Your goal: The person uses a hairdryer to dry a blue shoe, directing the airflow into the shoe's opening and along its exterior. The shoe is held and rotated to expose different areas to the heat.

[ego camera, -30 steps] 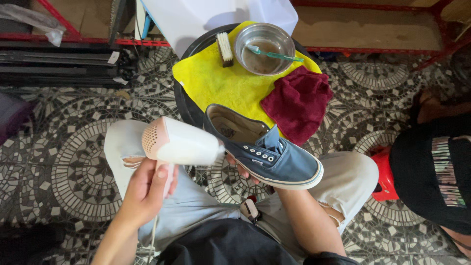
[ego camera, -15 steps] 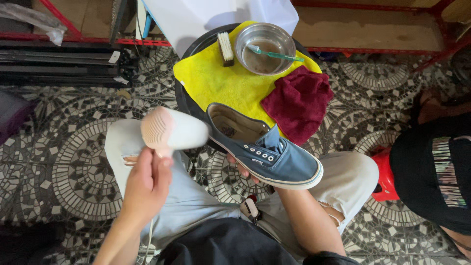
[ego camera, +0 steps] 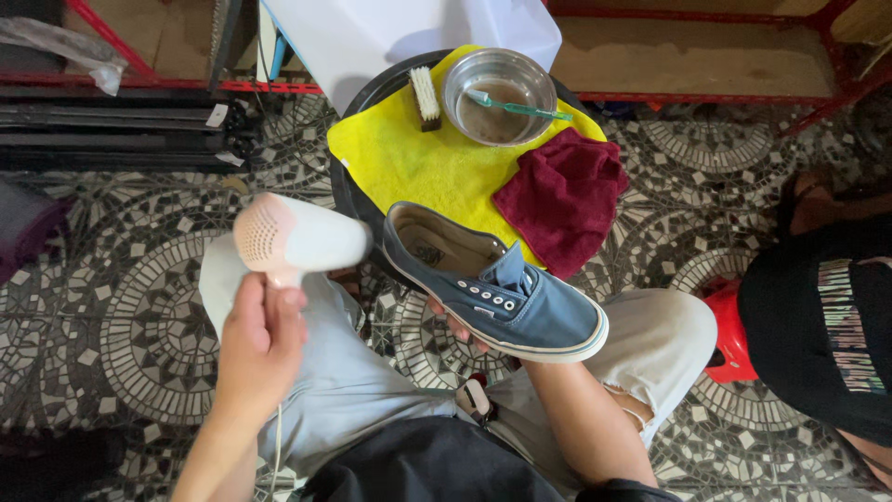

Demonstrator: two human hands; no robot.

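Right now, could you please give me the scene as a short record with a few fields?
Left hand: the left hand grips the handle of a pale pink hair dryer, nozzle pointing toward the shoe.
Right hand: the right hand is mostly hidden under the blue canvas shoe and holds it from below.
Work surface: a round black stool covered by a yellow cloth.
On the cloth: a dark red cloth, a metal bowl with a green toothbrush, a small brush.
Nearby: another person's black-clothed figure at the right.

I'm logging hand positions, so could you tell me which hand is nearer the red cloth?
Right. The right hand is under the blue shoe, below the red cloth; the left hand grips the hair dryer, farther left.
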